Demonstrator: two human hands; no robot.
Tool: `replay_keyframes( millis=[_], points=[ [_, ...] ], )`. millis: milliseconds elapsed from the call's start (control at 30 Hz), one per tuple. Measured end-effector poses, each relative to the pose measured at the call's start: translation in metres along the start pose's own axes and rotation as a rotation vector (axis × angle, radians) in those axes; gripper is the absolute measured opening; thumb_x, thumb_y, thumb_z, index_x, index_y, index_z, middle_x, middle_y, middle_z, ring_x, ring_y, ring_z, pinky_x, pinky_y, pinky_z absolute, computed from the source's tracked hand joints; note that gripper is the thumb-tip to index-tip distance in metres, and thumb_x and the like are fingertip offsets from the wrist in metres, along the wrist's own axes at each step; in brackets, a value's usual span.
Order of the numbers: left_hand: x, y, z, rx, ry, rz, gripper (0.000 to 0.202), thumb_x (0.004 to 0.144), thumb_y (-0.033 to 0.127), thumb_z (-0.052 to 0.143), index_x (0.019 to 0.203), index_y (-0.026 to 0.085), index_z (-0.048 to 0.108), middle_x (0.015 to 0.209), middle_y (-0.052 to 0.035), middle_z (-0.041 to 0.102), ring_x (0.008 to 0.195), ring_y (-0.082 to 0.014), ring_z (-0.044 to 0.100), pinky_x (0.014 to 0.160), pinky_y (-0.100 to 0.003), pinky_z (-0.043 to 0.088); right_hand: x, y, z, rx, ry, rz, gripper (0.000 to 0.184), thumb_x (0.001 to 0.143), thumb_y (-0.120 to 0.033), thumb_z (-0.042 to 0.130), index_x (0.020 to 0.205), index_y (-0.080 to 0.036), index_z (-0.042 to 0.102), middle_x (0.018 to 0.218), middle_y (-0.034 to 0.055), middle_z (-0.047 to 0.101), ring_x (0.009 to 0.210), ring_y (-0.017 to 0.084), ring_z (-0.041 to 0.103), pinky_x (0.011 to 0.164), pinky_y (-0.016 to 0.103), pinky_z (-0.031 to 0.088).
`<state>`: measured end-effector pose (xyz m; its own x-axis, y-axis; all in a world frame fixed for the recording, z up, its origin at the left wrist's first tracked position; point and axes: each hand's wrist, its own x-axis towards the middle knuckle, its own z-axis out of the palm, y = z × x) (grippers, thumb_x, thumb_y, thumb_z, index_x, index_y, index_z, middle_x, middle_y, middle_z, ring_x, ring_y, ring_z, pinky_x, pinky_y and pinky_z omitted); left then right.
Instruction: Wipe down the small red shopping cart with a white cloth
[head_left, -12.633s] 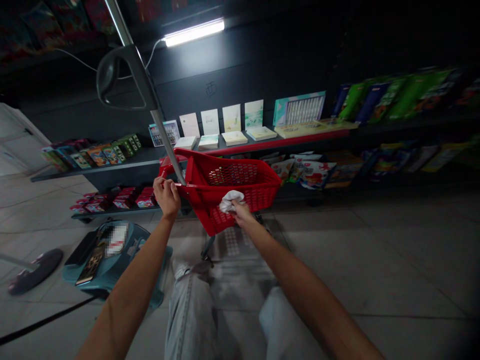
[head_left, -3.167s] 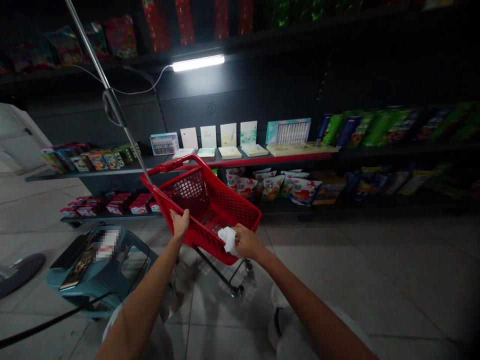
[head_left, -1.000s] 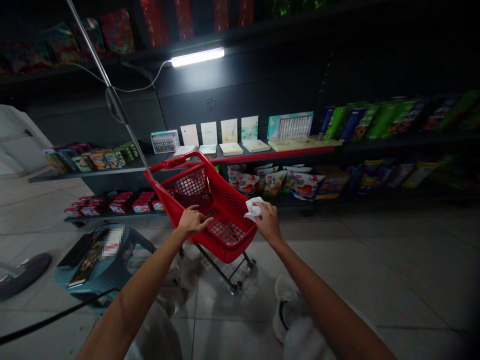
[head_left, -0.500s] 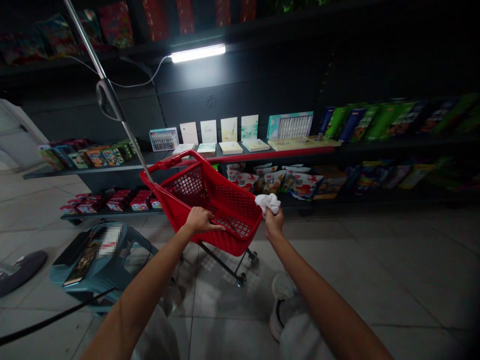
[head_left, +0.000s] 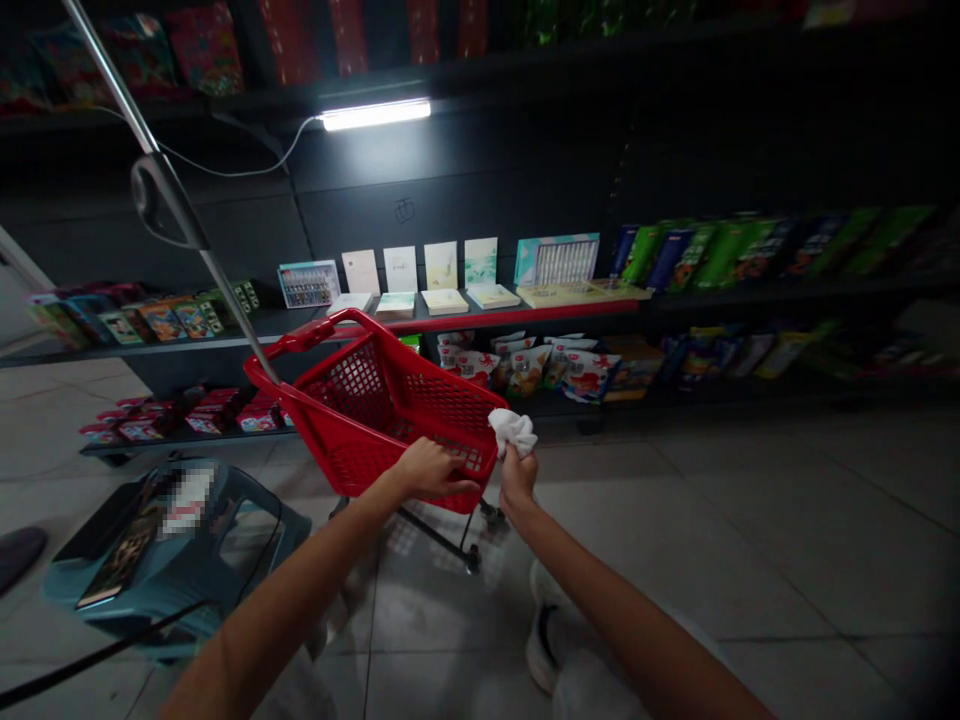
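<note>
A red plastic shopping cart [head_left: 341, 465] with a latticed basket stands in front of me. My left hand [head_left: 435, 468] lies over its near rim close to the low end, fingers curled over the edge and partly hidden, thumb pointing right. A crumpled white cloth [head_left: 513, 430] is pinched in my right hand [head_left: 519, 475], just beside the low end of the basket. Whether the cloth touches the rim I cannot make out. The basket's visible inside shows bare red lattice.
Behind the cart runs a dark shelf with books [head_left: 442, 300], boxed sets and snack bags [head_left: 589, 372]. A metal pole [head_left: 180, 200] rises by the cart handle. At left stands a blue-grey plastic stool [head_left: 247, 520] bearing a phone-like device; a black cable crosses below.
My left hand has slid along the near rim toward the cart's low end. My right hand with the cloth has come closer to it. The view has shifted slightly right.
</note>
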<state>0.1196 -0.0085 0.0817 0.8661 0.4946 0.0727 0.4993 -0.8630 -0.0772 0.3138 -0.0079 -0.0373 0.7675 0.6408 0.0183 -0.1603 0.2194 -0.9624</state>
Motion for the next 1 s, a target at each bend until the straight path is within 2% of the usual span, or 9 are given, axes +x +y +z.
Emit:
replay_keyframes(
  millis=[100, 267, 367, 433, 600, 667, 733, 867, 1000],
  points=[
    [0.016, 0.012, 0.004, 0.055, -0.032, -0.023, 0.056, 0.096, 0.069, 0.052, 0.089, 0.022, 0.081, 0.076, -0.0115, 0.077, 0.075, -0.0254, 0.074, 0.069, -0.033, 0.051, 0.02, -0.003, 0.007, -0.099, 0.005, 0.078, 0.047, 0.078, -0.053, 0.061, 0.104, -0.016, 0.073, 0.083, 0.002, 0.073, 0.079, 0.018, 0.066, 0.066, 0.025, 0.05],
    [0.021, 0.016, 0.008, 0.069, 0.009, -0.05, 0.052, 0.097, 0.066, 0.051, 0.094, 0.023, 0.082, 0.076, -0.0116, 0.077, 0.075, -0.0274, 0.075, 0.066, -0.034, 0.05, 0.064, -0.005, 0.011, -0.256, 0.024, 0.268, 0.034, 0.071, -0.048, 0.071, 0.088, -0.018, 0.073, 0.082, 0.005, 0.074, 0.08, 0.022, 0.068, 0.063, 0.026, 0.047],
    [0.021, 0.017, 0.008, 0.06, 0.006, -0.043, 0.053, 0.096, 0.066, 0.052, 0.097, 0.023, 0.083, 0.078, -0.0123, 0.078, 0.077, -0.0271, 0.075, 0.068, -0.034, 0.051, 0.076, 0.003, 0.011, -0.305, -0.009, 0.283, 0.037, 0.07, -0.053, 0.073, 0.086, -0.02, 0.072, 0.084, 0.0053, 0.074, 0.081, 0.023, 0.069, 0.063, 0.027, 0.046],
    [0.022, 0.017, 0.008, 0.054, -0.006, -0.06, 0.052, 0.096, 0.064, 0.053, 0.096, 0.023, 0.083, 0.078, -0.0129, 0.078, 0.077, -0.0266, 0.075, 0.069, -0.034, 0.052, 0.077, 0.008, 0.011, -0.34, -0.028, 0.221, 0.04, 0.072, -0.056, 0.072, 0.091, -0.021, 0.071, 0.088, 0.0052, 0.075, 0.083, 0.023, 0.069, 0.065, 0.027, 0.047],
    [0.025, 0.02, 0.006, 0.049, -0.012, -0.115, 0.051, 0.095, 0.063, 0.055, 0.094, 0.021, 0.084, 0.076, -0.0138, 0.077, 0.077, -0.0281, 0.075, 0.07, -0.035, 0.052, 0.064, 0.011, 0.003, -0.408, 0.009, 0.061, 0.06, 0.069, -0.053, 0.073, 0.119, -0.022, 0.061, 0.105, 0.0064, 0.074, 0.086, 0.022, 0.068, 0.071, 0.027, 0.048],
    [0.025, 0.021, 0.005, 0.046, -0.008, -0.128, 0.05, 0.094, 0.063, 0.056, 0.094, 0.021, 0.084, 0.076, -0.0138, 0.077, 0.078, -0.0285, 0.076, 0.071, -0.035, 0.052, 0.055, 0.007, -0.007, -0.4, -0.048, 0.031, 0.068, 0.068, -0.049, 0.071, 0.129, -0.023, 0.055, 0.11, 0.0054, 0.072, 0.087, 0.021, 0.067, 0.073, 0.028, 0.049],
    [0.025, 0.022, 0.005, 0.046, -0.008, -0.144, 0.049, 0.093, 0.062, 0.057, 0.094, 0.021, 0.084, 0.077, -0.0142, 0.077, 0.079, -0.029, 0.076, 0.071, -0.036, 0.053, 0.04, 0.004, -0.02, -0.373, -0.162, 0.011, 0.064, 0.069, -0.045, 0.066, 0.128, -0.024, 0.056, 0.108, 0.0037, 0.071, 0.088, 0.021, 0.066, 0.075, 0.028, 0.049],
    [0.025, 0.023, 0.007, 0.042, -0.014, -0.158, 0.05, 0.092, 0.062, 0.057, 0.093, 0.02, 0.085, 0.08, -0.015, 0.078, 0.078, -0.0299, 0.076, 0.068, -0.036, 0.053, -0.007, 0.009, -0.047, -0.306, -0.371, 0.04, 0.048, 0.069, -0.044, 0.064, 0.113, -0.025, 0.058, 0.093, 0.0002, 0.068, 0.083, 0.021, 0.065, 0.074, 0.029, 0.05],
    [0.025, 0.024, 0.008, 0.029, -0.008, -0.161, 0.048, 0.092, 0.061, 0.058, 0.096, 0.02, 0.085, 0.083, -0.0151, 0.078, 0.082, -0.0293, 0.076, 0.071, -0.035, 0.053, -0.035, 0.02, -0.053, -0.204, -0.347, 0.083, 0.05, 0.069, -0.045, 0.068, 0.113, -0.025, 0.055, 0.094, 0.0001, 0.068, 0.083, 0.02, 0.066, 0.072, 0.028, 0.052]
  ],
)
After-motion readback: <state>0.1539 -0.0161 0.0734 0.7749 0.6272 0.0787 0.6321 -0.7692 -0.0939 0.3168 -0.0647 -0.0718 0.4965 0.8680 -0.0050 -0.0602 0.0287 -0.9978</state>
